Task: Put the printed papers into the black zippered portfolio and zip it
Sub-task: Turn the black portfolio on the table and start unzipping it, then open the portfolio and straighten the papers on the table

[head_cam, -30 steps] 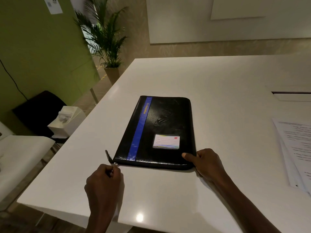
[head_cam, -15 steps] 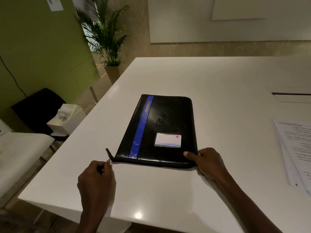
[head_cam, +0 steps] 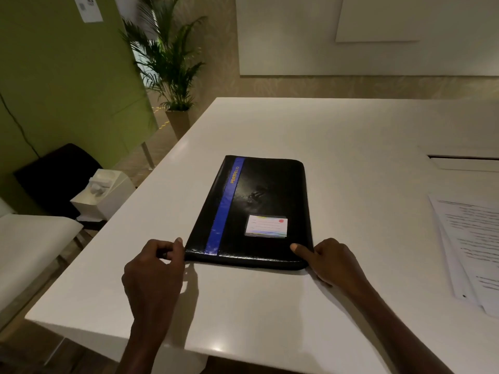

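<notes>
Reading "PORTFOLIO" in yellow (on its blue stripe), the portfolio (head_cam: 259, 211) has left hand (head_cam: 154, 268) pinching its corner, right hand (head_cam: 332, 261) gripping it.

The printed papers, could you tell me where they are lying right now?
In the head view, the printed papers lie loosely stacked at the table's right edge, apart from the closed portfolio and beyond the right hand.

Black zippered portfolio (head_cam: 259, 211) lies closed and flat on the white rectangular table (head_cam: 351, 136), near its left front corner. Left hand (head_cam: 154, 268) is at the portfolio's near left corner, right hand (head_cam: 332, 259) at its near right corner. Printed white papers (head_cam: 469, 247) lie on the table, well apart to the right.
</notes>
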Demonstrator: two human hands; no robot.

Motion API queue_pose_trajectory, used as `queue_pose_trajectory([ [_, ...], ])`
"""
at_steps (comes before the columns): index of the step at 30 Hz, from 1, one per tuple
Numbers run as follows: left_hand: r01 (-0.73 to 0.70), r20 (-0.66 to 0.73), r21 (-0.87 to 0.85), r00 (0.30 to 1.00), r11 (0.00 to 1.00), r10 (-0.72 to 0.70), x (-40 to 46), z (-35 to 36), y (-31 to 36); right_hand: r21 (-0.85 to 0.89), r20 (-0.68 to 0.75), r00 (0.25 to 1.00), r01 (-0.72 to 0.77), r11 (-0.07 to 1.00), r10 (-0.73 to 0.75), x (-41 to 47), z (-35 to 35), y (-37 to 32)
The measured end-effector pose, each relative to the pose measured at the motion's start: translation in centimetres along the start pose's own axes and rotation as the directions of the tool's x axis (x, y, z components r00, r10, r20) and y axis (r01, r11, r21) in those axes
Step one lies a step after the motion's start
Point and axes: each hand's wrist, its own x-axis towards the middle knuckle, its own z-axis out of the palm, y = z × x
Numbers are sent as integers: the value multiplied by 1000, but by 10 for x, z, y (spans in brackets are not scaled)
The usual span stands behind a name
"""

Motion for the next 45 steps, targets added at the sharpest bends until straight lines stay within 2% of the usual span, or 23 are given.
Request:
queue_pose_trajectory([
  [9,-194,88,-117,975,974,204,-15,41,62,26,-190,981,49,998,-43,-13,-28,24],
  [13,-308,168,-156,928,939,332,-32,63,86,76,-228,974,30,997,-12,-19,-45,40],
  [15,-314,251,-195,900,929,357,-41,76,92,75,-225,974,10,997,7,-20,-50,49],
  [18,-311,471,-172,807,935,356,-52,92,95,80,-209,978,4,997,13,-22,-53,59],
  [20,-395,600,-104,707,913,375,-58,99,92,88,-194,981,23,996,-6,-23,-53,60],
  [22,-484,655,-41,648,874,390,-62,104,87,89,-178,983,68,994,-51,-23,-49,58],
  [27,-548,611,-2,661,836,435,-62,101,86,66,-159,958,252,965,-239,-22,-34,48],
  [32,-541,560,-79,671,837,486,-60,91,93,-8,-141,912,389,921,-386,-15,-13,40],
  [35,-566,480,-169,668,807,569,-58,83,99,-74,-136,887,436,897,-442,-10,0,39],
  [41,-575,295,-273,713,771,636,-49,63,112,-83,-26,886,460,884,-464,-12,0,25],
  [45,-605,181,-256,737,754,652,-42,50,118,-164,45,894,447,880,-446,-17,-5,21],
])
